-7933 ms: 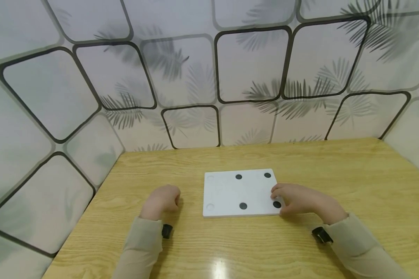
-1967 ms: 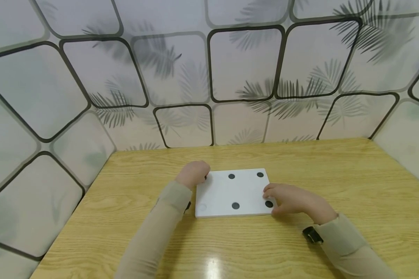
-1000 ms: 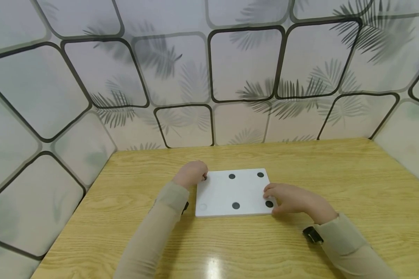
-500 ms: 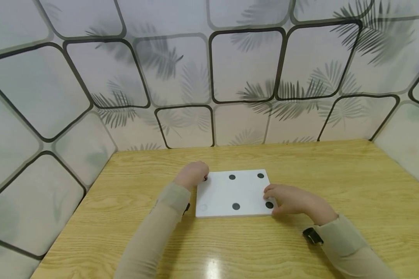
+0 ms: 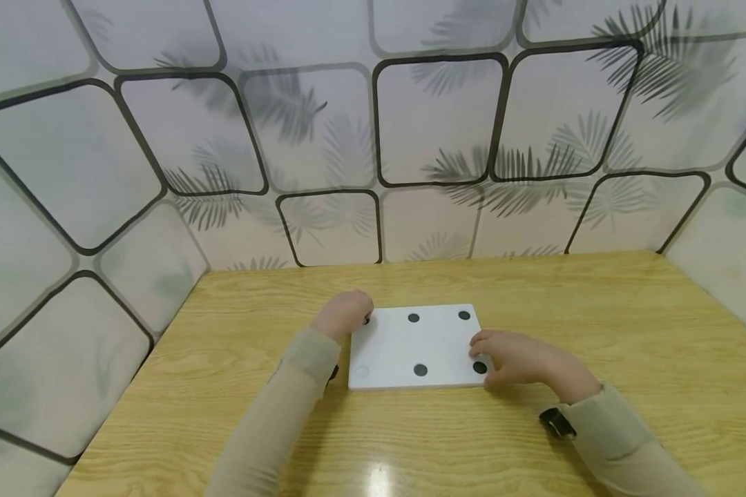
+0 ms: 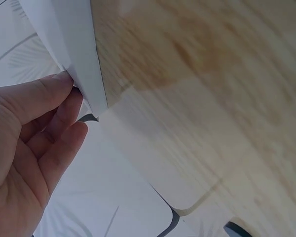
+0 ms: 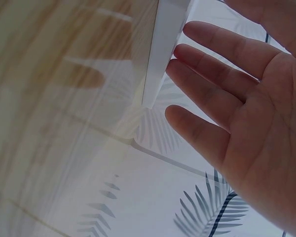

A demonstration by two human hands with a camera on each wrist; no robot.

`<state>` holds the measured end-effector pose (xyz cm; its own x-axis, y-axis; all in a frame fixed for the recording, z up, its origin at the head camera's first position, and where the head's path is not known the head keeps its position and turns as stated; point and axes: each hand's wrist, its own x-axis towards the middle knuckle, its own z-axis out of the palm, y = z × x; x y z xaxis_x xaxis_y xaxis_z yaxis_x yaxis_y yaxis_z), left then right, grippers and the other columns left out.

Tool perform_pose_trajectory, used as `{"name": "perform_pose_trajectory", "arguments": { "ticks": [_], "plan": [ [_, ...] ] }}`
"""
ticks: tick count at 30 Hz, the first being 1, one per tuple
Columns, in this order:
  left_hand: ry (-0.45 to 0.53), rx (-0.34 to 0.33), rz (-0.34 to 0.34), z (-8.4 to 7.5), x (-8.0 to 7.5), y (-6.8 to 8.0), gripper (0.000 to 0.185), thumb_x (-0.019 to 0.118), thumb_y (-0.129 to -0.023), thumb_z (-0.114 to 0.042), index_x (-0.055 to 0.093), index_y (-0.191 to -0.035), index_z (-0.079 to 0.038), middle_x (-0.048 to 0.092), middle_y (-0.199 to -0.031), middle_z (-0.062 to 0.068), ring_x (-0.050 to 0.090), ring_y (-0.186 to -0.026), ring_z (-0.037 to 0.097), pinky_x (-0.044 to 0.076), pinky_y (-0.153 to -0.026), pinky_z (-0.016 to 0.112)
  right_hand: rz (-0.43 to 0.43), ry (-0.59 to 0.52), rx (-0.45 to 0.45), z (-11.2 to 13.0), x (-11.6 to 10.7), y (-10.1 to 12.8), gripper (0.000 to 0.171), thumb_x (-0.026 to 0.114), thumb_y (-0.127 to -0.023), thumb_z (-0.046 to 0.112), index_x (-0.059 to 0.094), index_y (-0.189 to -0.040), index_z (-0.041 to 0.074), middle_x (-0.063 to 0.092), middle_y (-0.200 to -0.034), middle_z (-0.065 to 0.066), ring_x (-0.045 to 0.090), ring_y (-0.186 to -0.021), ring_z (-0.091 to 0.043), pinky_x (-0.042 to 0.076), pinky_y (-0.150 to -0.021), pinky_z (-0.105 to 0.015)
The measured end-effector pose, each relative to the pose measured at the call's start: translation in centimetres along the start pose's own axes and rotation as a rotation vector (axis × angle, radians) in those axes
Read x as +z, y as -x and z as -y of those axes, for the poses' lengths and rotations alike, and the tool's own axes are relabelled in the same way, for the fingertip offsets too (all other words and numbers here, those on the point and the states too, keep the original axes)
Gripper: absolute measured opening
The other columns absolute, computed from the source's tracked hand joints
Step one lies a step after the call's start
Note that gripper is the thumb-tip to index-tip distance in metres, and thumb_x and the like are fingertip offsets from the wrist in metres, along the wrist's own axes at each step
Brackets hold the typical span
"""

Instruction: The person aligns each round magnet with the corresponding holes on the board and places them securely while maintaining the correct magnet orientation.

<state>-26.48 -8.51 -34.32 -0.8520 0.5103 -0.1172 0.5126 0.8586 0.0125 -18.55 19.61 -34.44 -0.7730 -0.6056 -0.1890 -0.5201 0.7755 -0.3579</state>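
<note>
A white rectangular board lies flat on the wooden table. Round black discs sit on it, including a back-middle disc, a front-middle disc and a back-right disc. The front-left corner shows a bare round recess. My left hand is at the back-left corner, its curled fingertips pinching a black disc, which they mostly cover. In the left wrist view those fingertips meet the board's edge. My right hand touches the board's right edge, fingers fairly straight, beside the front-right disc.
The glossy wooden table extends around the board on all sides. A patterned wall covering rises along its back and sides. Small dark wrist devices, such as the right one, sit at both cuffs.
Since the oldest frame, my left hand has moved from beside the board to its back-left corner, where a disc now shows over the recess. Over the last two seconds both hands stay nearly still.
</note>
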Motion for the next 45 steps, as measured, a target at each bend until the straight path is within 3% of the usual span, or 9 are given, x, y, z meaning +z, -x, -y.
{"name": "perform_pose_trajectory", "arguments": {
  "ticks": [11, 20, 24, 29, 36, 45],
  "plan": [
    [0.047, 0.088, 0.000, 1.4, 0.3, 0.5, 0.013, 0.056, -0.086, -0.007, 0.058, -0.073, -0.010, 0.051, -0.072, 0.000, 0.039, -0.061, 0.012, 0.036, -0.057, 0.025, -0.002, 0.000, 0.018, -0.1, 0.1, 0.0, 0.040, 0.072, -0.070, 0.014, 0.061, -0.106, 0.001, 0.051, -0.117, -0.013, 0.048, -0.106, -0.030, 0.037, -0.089, -0.044],
    [0.024, 0.034, 0.011, 4.3, 0.6, 2.1, 0.007, 0.058, -0.085, -0.011, 0.058, -0.078, -0.009, 0.053, -0.078, 0.000, 0.045, -0.066, 0.013, 0.041, -0.063, 0.029, -0.004, -0.001, 0.008, 0.0, 0.1, 0.1, 0.039, 0.073, -0.069, 0.014, 0.061, -0.105, 0.001, 0.051, -0.116, -0.013, 0.048, -0.106, -0.030, 0.037, -0.089, -0.044],
    [0.043, -0.019, 0.020, 5.6, 0.5, 3.2, 0.007, 0.059, -0.085, -0.014, 0.060, -0.086, -0.008, 0.057, -0.085, 0.003, 0.050, -0.071, 0.014, 0.044, -0.067, 0.031, -0.003, 0.001, 0.007, -0.1, 0.1, 0.0, 0.040, 0.073, -0.069, 0.015, 0.061, -0.105, 0.001, 0.051, -0.116, -0.013, 0.049, -0.106, -0.030, 0.037, -0.089, -0.044],
    [0.053, -0.033, 0.020, 7.0, 0.3, 4.9, 0.004, 0.060, -0.083, -0.008, 0.060, -0.086, -0.006, 0.058, -0.085, 0.005, 0.053, -0.072, 0.016, 0.045, -0.067, 0.032, -0.010, 0.000, 0.002, -0.2, 0.2, 0.0, 0.039, 0.073, -0.069, 0.014, 0.061, -0.104, 0.001, 0.051, -0.116, -0.013, 0.049, -0.105, -0.031, 0.037, -0.089, -0.045],
    [0.044, -0.026, 0.014, 7.9, 0.3, 6.2, 0.009, 0.061, -0.082, -0.009, 0.055, -0.076, -0.008, 0.052, -0.074, 0.002, 0.044, -0.063, 0.013, 0.040, -0.059, 0.029, -0.018, 0.000, 0.010, -0.3, 0.2, 0.0, 0.039, 0.072, -0.069, 0.013, 0.061, -0.104, 0.001, 0.051, -0.115, -0.013, 0.049, -0.105, -0.030, 0.037, -0.089, -0.044],
    [0.147, -0.063, 0.059, 8.4, 0.8, 6.9, 0.031, 0.060, -0.084, -0.010, 0.038, -0.062, -0.012, 0.030, -0.057, -0.002, 0.027, -0.051, 0.011, 0.023, -0.050, 0.025, -0.010, -0.005, 0.000, -0.2, 0.1, 0.1, 0.039, 0.073, -0.070, 0.015, 0.061, -0.105, 0.002, 0.051, -0.116, -0.012, 0.049, -0.106, -0.030, 0.037, -0.089, -0.044]
  ]
}}
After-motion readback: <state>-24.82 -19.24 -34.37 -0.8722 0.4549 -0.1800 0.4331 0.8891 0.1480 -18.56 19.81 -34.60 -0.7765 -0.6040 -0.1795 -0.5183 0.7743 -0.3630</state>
